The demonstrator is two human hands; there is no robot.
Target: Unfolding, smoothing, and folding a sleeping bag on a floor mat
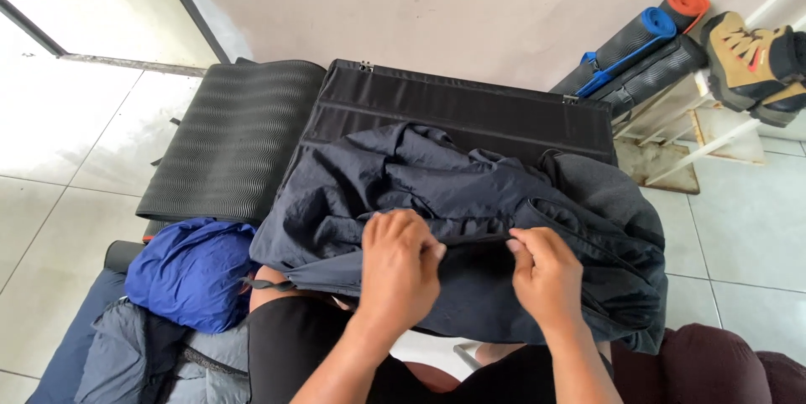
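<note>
You're sitting over a tiled floor, both hands, left and right, pinching the dark jacket; mat lying beyond its left edge.

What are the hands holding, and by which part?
Both hands, left hand and right hand, pinch the dark navy crinkled fabric jacket along a folded seam near its front edge.

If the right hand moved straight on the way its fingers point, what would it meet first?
Probably the left hand: the right hand grips the dark jacket with fingertips aimed left along the fold toward it.
</note>
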